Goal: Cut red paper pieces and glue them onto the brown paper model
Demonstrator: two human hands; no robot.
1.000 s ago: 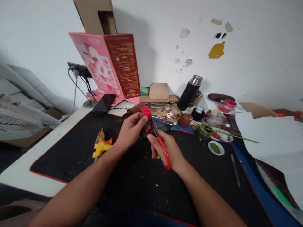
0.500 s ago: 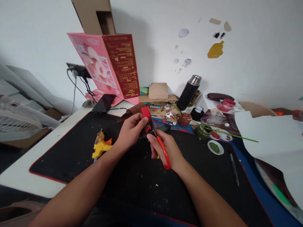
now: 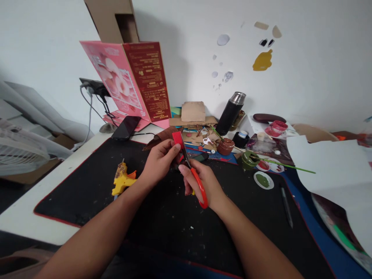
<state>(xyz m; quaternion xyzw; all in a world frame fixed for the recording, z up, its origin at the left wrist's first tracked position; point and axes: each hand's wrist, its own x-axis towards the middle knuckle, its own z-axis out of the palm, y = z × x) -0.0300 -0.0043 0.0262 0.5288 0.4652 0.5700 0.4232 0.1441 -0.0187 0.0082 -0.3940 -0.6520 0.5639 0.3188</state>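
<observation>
My left hand point(image 3: 159, 159) pinches a small ribbed red piece point(image 3: 177, 139) above the black mat point(image 3: 174, 224), with the fingers closed round its lower edge. My right hand point(image 3: 203, 182) grips red-handled scissors point(image 3: 197, 182), fingers through the loops. The scissor blades point up and meet the red piece at its right side. Both hands are close together over the middle of the mat.
A yellow glue gun point(image 3: 123, 180) lies left of my hands. Behind them are a black flask point(image 3: 231, 113), a brown pot point(image 3: 226, 146), a green pot with a green stick point(image 3: 250, 160), paint lids, a phone point(image 3: 125, 128) and a pink box point(image 3: 130, 79). A pen point(image 3: 286, 207) and white paper point(image 3: 337, 170) lie right.
Both hands keep their hold and stay in place. The view has drifted slightly, so everything sits a little further left and higher in the picture.
</observation>
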